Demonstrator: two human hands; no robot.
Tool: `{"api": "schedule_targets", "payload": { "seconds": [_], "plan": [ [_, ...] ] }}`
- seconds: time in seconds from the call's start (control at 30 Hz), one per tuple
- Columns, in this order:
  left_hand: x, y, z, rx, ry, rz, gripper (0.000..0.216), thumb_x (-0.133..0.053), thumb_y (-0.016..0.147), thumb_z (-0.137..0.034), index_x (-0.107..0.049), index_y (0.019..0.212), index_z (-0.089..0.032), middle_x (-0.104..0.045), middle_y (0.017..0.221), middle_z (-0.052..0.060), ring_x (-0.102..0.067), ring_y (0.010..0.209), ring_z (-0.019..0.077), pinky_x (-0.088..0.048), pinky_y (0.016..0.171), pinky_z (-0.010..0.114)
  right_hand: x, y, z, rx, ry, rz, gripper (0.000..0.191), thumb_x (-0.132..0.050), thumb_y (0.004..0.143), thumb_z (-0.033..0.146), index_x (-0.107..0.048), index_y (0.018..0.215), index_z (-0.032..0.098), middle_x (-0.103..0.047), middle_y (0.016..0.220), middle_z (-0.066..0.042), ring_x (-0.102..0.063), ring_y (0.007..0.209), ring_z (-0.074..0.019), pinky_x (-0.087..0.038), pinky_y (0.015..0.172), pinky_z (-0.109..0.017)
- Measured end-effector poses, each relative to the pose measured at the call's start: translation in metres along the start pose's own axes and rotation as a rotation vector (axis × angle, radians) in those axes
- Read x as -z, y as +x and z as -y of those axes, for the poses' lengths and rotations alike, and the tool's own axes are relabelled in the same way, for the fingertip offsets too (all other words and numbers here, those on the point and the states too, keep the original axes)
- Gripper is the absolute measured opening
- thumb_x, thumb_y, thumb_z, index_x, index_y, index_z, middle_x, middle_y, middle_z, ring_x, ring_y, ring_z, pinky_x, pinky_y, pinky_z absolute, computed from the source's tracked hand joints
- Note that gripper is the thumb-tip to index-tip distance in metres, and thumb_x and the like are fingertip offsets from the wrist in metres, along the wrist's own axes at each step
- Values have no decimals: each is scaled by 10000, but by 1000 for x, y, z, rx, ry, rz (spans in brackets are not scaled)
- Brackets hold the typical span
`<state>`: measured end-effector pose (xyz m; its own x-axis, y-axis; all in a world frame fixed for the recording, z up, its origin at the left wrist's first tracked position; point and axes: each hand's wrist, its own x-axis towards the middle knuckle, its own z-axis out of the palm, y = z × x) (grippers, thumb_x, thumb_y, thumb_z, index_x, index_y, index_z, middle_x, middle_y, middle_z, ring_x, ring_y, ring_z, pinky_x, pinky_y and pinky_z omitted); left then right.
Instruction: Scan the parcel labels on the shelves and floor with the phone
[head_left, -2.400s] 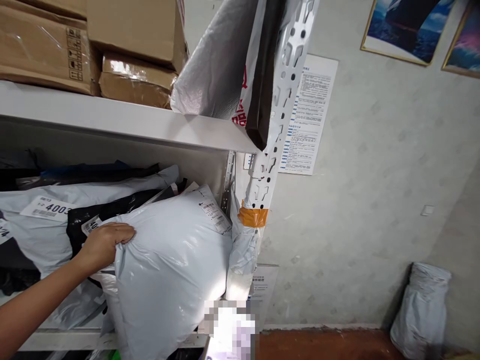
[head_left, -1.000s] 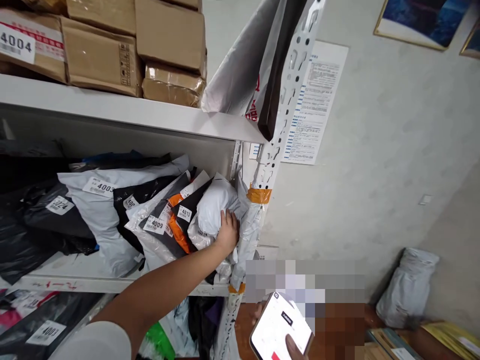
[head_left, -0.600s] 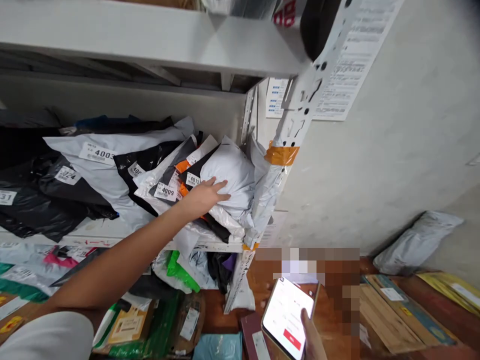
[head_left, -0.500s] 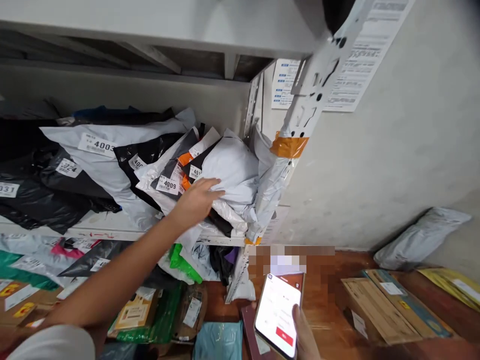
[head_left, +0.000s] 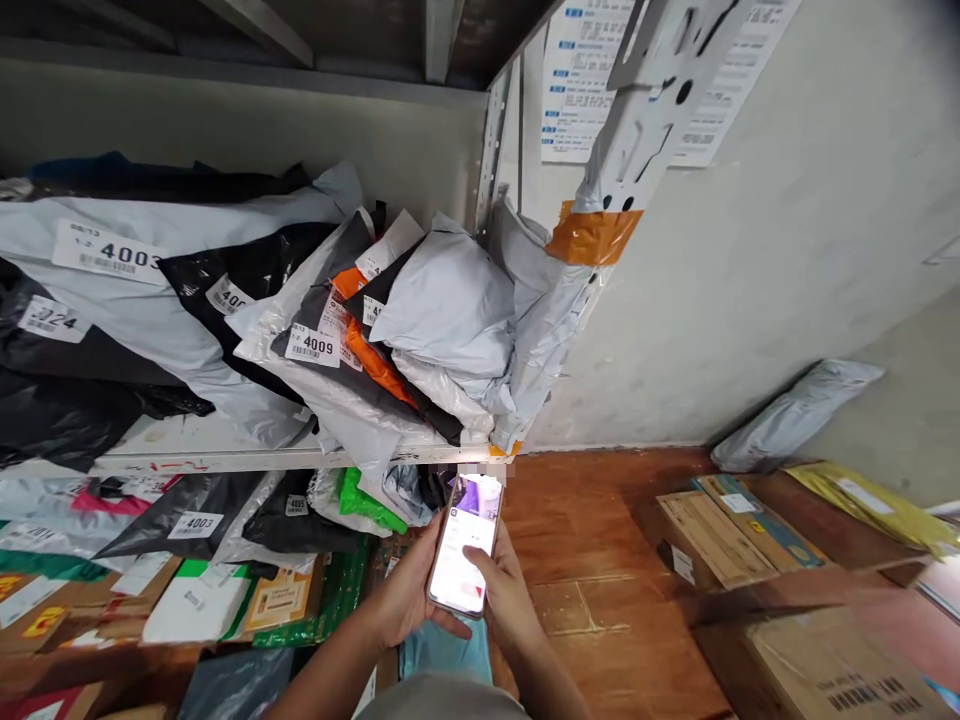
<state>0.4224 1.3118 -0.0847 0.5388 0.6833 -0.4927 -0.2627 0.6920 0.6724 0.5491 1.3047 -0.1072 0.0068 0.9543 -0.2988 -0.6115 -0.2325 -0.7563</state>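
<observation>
White plastic: saw a parcel (head_left: 450,300) already resting untouched on the shelf (head_left: 255,460). In front of it, found the phone (head_left: 450,575) clasped by left fingers (head_left: 452,624) and right fingers (head_left: 505,550) closed around its sides, thumb (head_left: 481,566) over screen. Judged parcel placed, phone use unfinished.

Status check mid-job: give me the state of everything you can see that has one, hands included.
Smartphone: display lit, gripped from both sides.
Left hand: closed on the smartphone's left side.
Right hand: gripping the smartphone, thumb over its display.
Orange tape: wrapped around the shelf post.
Light gray mailer near the post: bulging, wrinkled, untouched.
4009 label: facing out, readable.
Paper notice: partly hidden behind the post.
</observation>
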Motion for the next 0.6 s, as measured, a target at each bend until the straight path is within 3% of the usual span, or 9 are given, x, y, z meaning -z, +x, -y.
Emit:
{"api": "schedule_targets", "payload": {
  "seconds": [0.13, 0.27, 0.43, 0.6],
  "plan": [
    [0, -6, 1, -41, 55, -32, 935, -511, 746, -766, -165, 1504, -344, -613, 1262, 127, -659, 965, 303, -548, 522, 325, -3, -1, -7, 34, -47, -41, 457, -719, 655, 252, -575, 1086, 204, -750, 883, -18, -681, 755, -242, -506, 652, -322],
    [0, -3, 11, -41, 84, -89, 1181, -576, 604, -840, -52, 1516, -303, -558, 1329, 167, -660, 960, 321, -537, 521, 321, 0, -2, -12, 86, -105, -107, 503, -750, 650, 269, -560, 1111, 205, -748, 964, -30, -674, 848, -256, -509, 705, -329],
    [-3, -1, 16, -44, 139, -142, 1222, -554, 556, -885, -91, 1519, -292, -552, 1331, 176, -674, 875, 288, -531, 540, 311, 7, -2, -19, 93, -151, -117, 555, -780, 662, 369, -550, 1144, 217, -742, 1005, -49, -664, 896, -289, -503, 749, -374],
    [4, 0, 26, -73, 55, -133, 1104, -578, 644, -808, -155, 1520, -285, -643, 1193, 158, -683, 762, 266, -525, 496, 311, 15, -8, -12, 119, -153, -3, 441, -655, 685, 339, -589, 1108, 235, -728, 1063, -28, -634, 996, -299, -478, 836, -395]
  ]
}}
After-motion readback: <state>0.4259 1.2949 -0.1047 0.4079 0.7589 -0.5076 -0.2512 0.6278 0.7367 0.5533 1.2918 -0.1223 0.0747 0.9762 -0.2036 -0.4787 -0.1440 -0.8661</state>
